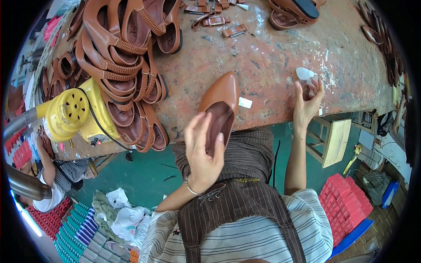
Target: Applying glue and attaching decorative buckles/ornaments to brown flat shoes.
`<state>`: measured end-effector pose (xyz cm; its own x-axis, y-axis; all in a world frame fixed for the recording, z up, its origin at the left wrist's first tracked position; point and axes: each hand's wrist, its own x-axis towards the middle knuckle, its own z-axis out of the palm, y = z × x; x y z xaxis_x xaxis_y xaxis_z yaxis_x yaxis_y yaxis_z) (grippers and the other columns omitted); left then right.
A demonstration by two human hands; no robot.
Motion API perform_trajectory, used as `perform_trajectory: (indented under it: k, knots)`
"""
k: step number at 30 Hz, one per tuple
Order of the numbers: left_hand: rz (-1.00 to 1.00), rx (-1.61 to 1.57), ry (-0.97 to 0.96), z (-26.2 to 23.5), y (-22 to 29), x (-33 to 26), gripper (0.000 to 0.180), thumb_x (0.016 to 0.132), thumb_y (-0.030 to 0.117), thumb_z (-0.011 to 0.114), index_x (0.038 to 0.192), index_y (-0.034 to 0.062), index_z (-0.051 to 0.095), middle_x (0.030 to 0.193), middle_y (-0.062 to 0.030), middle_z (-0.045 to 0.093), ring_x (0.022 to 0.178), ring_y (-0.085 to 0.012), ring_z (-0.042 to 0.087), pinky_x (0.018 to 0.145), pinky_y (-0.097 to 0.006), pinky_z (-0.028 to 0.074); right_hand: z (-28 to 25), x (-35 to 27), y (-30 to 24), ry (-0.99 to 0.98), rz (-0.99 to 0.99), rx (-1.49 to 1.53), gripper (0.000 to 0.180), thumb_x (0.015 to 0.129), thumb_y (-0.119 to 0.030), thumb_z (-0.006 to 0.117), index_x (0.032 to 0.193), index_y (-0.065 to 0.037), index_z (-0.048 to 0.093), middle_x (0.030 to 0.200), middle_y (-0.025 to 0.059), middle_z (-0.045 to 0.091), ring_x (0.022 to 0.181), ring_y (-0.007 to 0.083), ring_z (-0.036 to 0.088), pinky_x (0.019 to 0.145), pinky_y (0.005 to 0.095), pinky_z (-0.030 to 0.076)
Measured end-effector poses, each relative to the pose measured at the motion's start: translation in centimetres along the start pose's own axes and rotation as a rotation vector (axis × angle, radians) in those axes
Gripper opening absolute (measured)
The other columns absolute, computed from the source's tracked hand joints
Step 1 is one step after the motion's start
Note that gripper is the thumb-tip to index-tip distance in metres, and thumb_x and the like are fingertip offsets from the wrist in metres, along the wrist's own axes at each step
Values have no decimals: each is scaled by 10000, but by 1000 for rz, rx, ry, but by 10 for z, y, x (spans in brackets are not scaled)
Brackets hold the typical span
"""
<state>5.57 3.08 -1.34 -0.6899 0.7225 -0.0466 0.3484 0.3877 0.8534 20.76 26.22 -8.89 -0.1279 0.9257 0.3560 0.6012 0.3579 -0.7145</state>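
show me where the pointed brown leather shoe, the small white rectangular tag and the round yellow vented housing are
Pointed brown leather shoe (222, 94), head view: on its toe upper.
Small white rectangular tag (245, 102), head view: on its flat face.
Round yellow vented housing (74, 107), head view: on its vented face.

Smooth, leather-like shoe (221, 98) on a rough, worn workbench (267, 87).
The shoe's upper shows a soft gloss, its lining a duller finish; the stacked sandals (112, 59) are likewise smooth and glossy, with finely gathered bands. The workbench surface is scuffed and blotched, with shiny patches. The yellow fixture (70, 114) has a glossy coat, whether over metal or plastic being unclear; the grey tube (28, 185) appears metallic. The pinstriped apron (245, 197) and striped shirt (245, 241) are matt cloth. The stool (337, 142) is pale, unvarnished-looking wood; the white bags (125, 219) are thin, crinkled plastic.
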Motion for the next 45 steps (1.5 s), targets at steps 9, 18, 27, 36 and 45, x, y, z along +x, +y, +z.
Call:
perform_trajectory:
  k: [9, 18, 27, 36, 45]
  knots:
    - [-573, -1671, -26, 49, -40, 40, 226, 888, -41, 528, 1109, -64, 485, 1094, -96, 540, 1084, -175, 533, 1027, -294, 388, 20, 29, -1, -134, 157, 116, 197, 851, -158, 699, 983, -13, 677, 849, 18, 632, 721, 67, 546, 644, 224, 442]
    - [-424, -1747, 9, 64, -45, 41, 137, 889, -46, 535, 1022, -15, 549, 1039, -75, 622, 987, -149, 591, 955, -313, 455, 19, -18, -81, -688, -295, 196, 269, 690, -100, 779, 931, -17, 693, 773, 74, 643, 665, 190, 560, 586, 300, 449]
    - [-570, -1560, 89, 59, -24, 47, 65, 896, -56, 498, 916, 2, 520, 928, -41, 567, 941, -131, 558, 958, -336, 442, 21, -19, -92, -749, -518, 9, 261, 738, -240, 743, 880, -37, 659, 709, 62, 592, 620, 220, 536, 527, 332, 442]
    - [-490, -1640, 63, 61, -30, 44, 70, 896, -64, 486, 911, -1, 513, 933, -50, 564, 886, -112, 543, 959, -331, 438, 19, -13, -104, -778, -587, -92, 226, 748, -242, 734, 834, -55, 640, 700, 54, 578, 628, 223, 543, 524, 339, 448]
    - [-556, -1611, 78, 60, -27, 46, 67, 887, -60, 494, 930, -13, 514, 903, -41, 543, 944, -130, 560, 966, -345, 439, 18, -11, -108, -782, -600, -108, 209, 750, -232, 730, 796, -59, 621, 682, 52, 565, 608, 228, 524, 507, 346, 438]
